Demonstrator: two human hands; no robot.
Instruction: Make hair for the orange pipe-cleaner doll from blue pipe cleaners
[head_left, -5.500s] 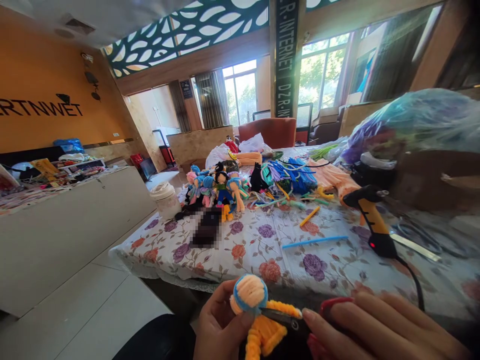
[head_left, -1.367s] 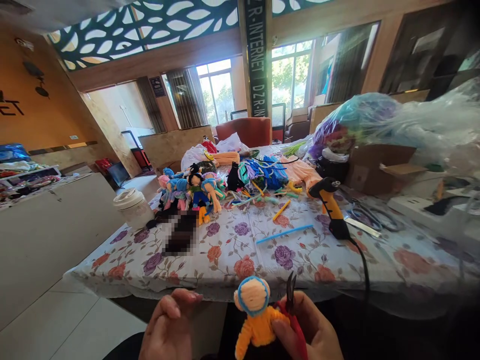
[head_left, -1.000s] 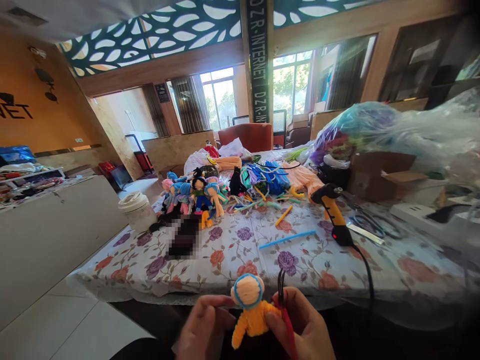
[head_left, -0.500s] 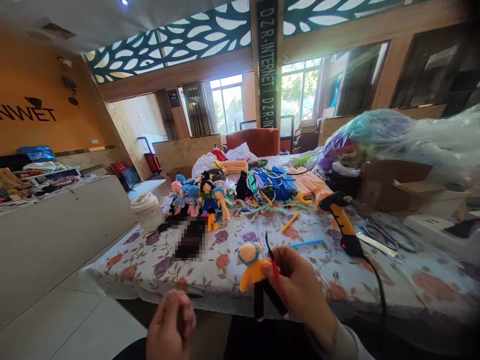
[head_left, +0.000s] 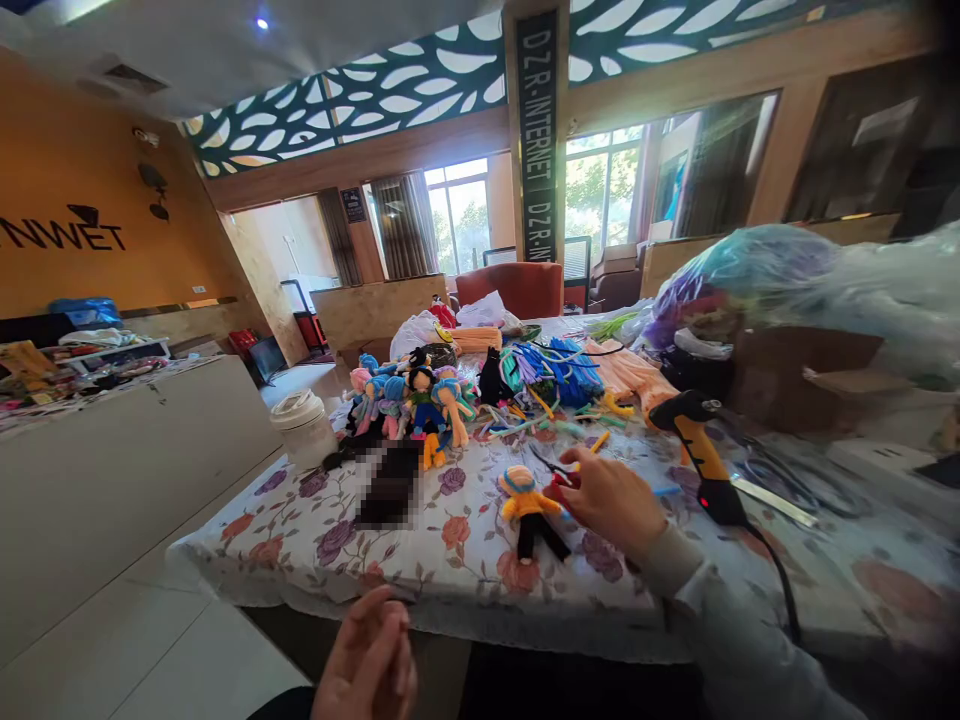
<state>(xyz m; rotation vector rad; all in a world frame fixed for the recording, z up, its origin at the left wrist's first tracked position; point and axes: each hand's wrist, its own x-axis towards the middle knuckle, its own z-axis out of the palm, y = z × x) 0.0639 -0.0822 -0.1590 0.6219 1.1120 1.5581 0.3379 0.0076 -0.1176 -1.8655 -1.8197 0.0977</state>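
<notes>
A small doll [head_left: 531, 508] with a yellow top, black legs and a blue band round its pale head lies on the flowered tablecloth. Beside the doll's arm is my right hand [head_left: 611, 500], closed on red-handled scissors [head_left: 559, 478] whose dark blades point up and left. Whether its fingers still touch the doll, I cannot tell. Below the front table edge, my left hand [head_left: 367, 655] is loosely curled with fingers partly apart, and nothing shows in it. Further back, several finished dolls [head_left: 420, 395] stand bunched together.
A white lidded jar [head_left: 304, 430] stands at the left. Blue and coloured fuzzy stems [head_left: 559, 370] are heaped at the back. To the right lie a yellow-black hot glue gun [head_left: 701, 455] with its cord and a metal ruler [head_left: 776, 500]. Plastic-wrapped bundles [head_left: 757, 275] and a cardboard box [head_left: 806, 375] fill the far right.
The doll, held over the table edge before, now lies on the tablecloth. My right hand has moved forward with the scissors. The left hand has shifted slightly right and its fingers have loosened.
</notes>
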